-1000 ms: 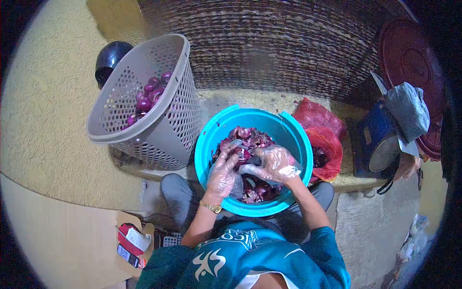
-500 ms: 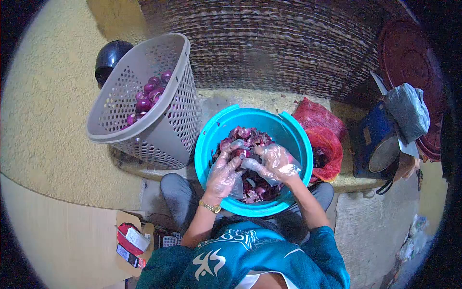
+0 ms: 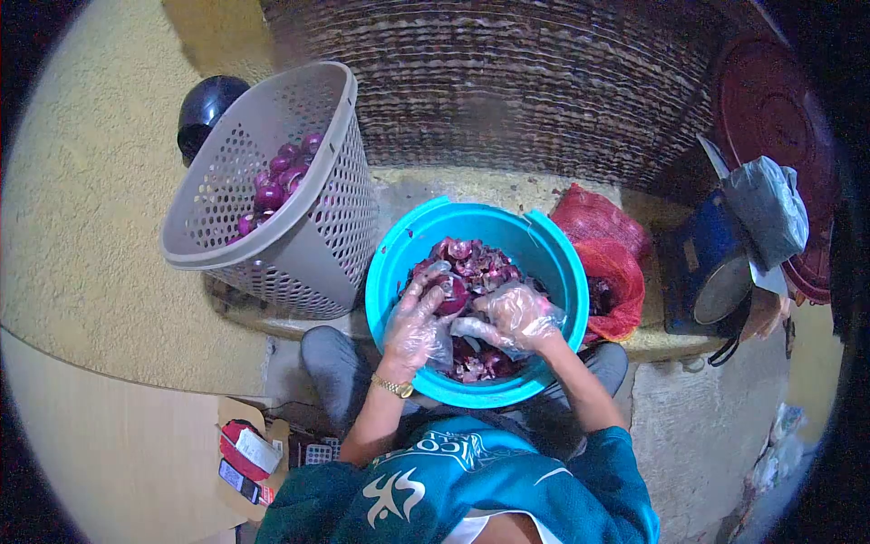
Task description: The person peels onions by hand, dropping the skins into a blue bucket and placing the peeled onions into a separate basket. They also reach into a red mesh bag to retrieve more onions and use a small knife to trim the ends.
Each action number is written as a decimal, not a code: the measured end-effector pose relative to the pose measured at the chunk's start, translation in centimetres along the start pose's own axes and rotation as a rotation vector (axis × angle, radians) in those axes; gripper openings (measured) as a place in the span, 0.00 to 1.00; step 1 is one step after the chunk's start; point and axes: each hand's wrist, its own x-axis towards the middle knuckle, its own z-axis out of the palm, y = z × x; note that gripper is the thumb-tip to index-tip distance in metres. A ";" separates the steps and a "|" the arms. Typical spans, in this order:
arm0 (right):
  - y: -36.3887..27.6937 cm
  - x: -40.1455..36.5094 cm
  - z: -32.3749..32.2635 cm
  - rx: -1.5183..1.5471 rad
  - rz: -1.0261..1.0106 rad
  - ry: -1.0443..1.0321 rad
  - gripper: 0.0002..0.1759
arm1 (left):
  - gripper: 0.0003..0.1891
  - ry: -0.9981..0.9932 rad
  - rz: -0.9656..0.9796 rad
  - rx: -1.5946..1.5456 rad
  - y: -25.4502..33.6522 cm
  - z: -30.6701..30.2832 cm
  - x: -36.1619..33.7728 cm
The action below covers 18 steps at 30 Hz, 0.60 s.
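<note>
The gloved left hand (image 3: 412, 331) curls around a red onion (image 3: 451, 295) inside the blue basin (image 3: 569, 258); the gloved right hand (image 3: 518, 315) is half closed just beside it, its grip indeterminable. Onion skins (image 3: 473, 262) lie beneath, with a perforated basket (image 3: 344, 213) to the left.

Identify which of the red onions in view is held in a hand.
The onion in the left hand, over the peelings inside the turquoise tub. Being held sets it apart: the piled onions in the basket have no hand on them.
</note>
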 end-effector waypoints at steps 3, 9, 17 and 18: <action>-0.6 -0.2 -1.1 0.091 0.055 0.117 0.31 | 0.19 -0.020 0.011 -0.012 0.4 0.0 -0.3; 0.1 0.7 -0.7 0.143 0.004 0.384 0.33 | 0.19 -0.035 0.048 0.083 0.2 0.8 -0.4; -0.3 1.0 -0.7 0.169 -0.033 0.443 0.31 | 0.19 -0.059 0.030 0.062 0.3 1.8 -0.7; -0.3 1.0 -0.8 0.159 -0.030 0.424 0.31 | 0.20 -0.058 0.012 0.037 0.2 1.6 -0.6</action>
